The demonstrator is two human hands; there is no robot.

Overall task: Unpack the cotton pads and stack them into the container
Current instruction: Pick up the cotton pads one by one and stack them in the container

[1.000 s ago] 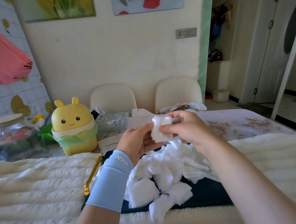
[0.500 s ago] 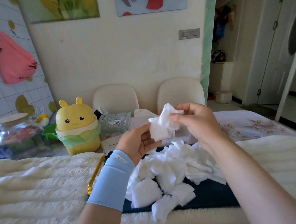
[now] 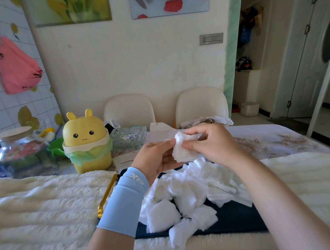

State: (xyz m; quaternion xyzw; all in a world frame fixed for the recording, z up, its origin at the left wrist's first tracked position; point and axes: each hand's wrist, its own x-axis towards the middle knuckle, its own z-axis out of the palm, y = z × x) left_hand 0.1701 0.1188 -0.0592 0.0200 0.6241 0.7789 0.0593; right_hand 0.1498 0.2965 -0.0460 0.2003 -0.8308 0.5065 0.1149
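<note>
At frame centre, left hand (image 3: 158, 158) and right hand (image 3: 209, 141) both pinch one pad (image 3: 181, 152) in their fingers (image 3: 167, 142), above the loose pile (image 3: 189, 191). A slack pinch could drop it, crumpled, into the pile.

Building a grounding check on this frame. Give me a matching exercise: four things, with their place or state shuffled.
Things
1 yellow bunny-eared plastic bin
2 long gold metal tool
3 heap of white cotton pads
4 single white cotton pad

Place or state
a held between left hand and right hand
b on the dark blue tray
c lined with a green plastic bag
d beside the light blue sleeve

Pairs: 1-c, 2-d, 3-b, 4-a
</note>
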